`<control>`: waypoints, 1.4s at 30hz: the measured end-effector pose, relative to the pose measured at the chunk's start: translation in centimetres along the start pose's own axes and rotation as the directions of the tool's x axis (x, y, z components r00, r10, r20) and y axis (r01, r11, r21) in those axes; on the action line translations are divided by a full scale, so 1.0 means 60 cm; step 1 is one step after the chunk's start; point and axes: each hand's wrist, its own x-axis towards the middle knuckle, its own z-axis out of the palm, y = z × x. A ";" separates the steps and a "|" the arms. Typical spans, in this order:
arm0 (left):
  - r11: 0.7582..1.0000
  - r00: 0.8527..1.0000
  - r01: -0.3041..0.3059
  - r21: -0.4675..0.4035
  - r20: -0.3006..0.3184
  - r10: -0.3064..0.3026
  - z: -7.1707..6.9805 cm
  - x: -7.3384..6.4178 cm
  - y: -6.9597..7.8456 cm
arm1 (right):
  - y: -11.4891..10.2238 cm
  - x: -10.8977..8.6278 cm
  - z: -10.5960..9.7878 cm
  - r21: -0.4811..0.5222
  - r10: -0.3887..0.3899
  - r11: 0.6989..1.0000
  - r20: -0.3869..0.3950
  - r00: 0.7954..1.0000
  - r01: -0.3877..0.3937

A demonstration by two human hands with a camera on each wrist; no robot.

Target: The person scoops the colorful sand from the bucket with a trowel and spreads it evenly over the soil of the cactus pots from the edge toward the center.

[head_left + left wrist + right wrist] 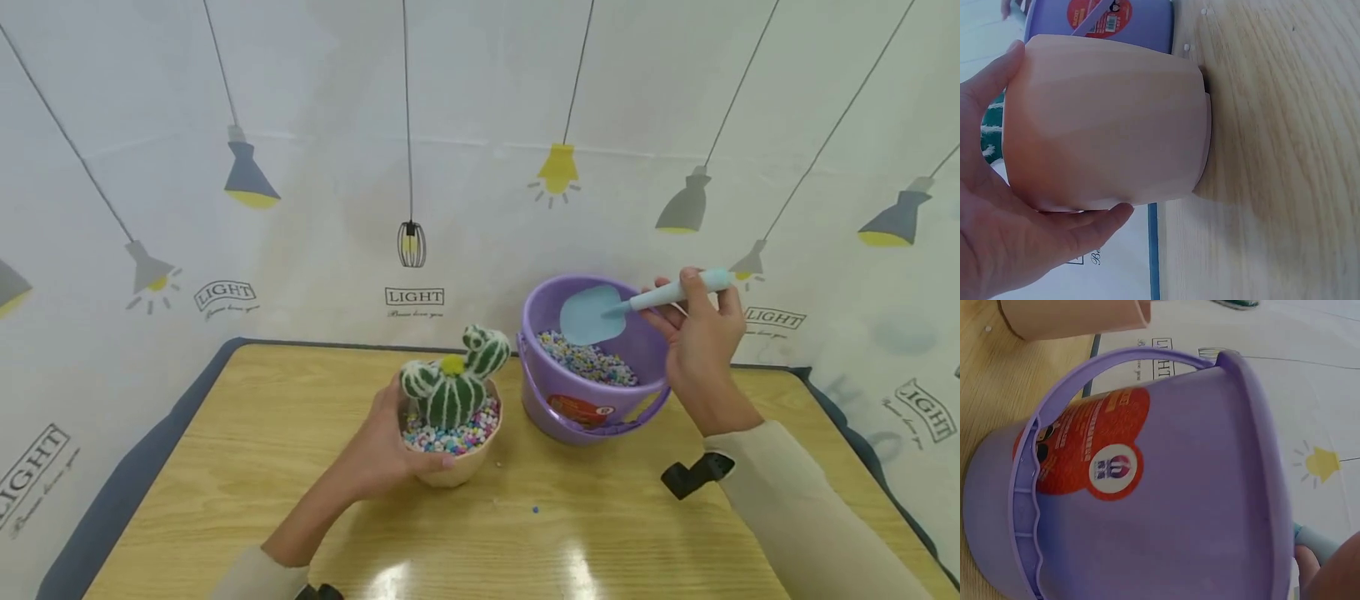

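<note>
A crocheted cactus (455, 398) with a yellow flower stands among colorful pebbles (468, 432) in a beige pot (1110, 125). My left hand (390, 446) holds that pot by its side, thumb near the front rim and fingers around the far side. To the right is a purple bucket (547, 400), partly filled with small multicolored pebbles (585, 360). My right hand (701, 333) grips a light blue toy shovel (592, 315) by the handle, and its blade hangs over the bucket's opening. Whether the blade carries pebbles I cannot tell.
The bucket's handle (1094, 19) hangs down over its front label. A blue pebble (536, 509) and a few pale ones lie on the wooden table (600, 533). Behind the table hangs a white cloth (322, 208) printed with lamps.
</note>
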 end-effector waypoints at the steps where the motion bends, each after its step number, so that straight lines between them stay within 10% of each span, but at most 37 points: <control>1: 1.000 1.000 -0.012 -0.012 0.007 0.012 -0.001 0.001 -0.002 | 0.003 0.002 -0.002 -0.010 0.002 1.000 -0.008 1.000 -0.002; 17: 0.976 0.977 -0.104 -0.193 0.162 0.137 -0.028 0.033 -0.006 | 0.021 0.038 -0.012 -0.223 -0.009 0.975 0.021 1.000 0.014; 42: 0.981 0.967 0.017 -0.194 0.254 0.034 -0.047 0.038 -0.009 | 0.030 0.047 -0.013 -0.449 0.044 0.893 0.045 0.998 -0.019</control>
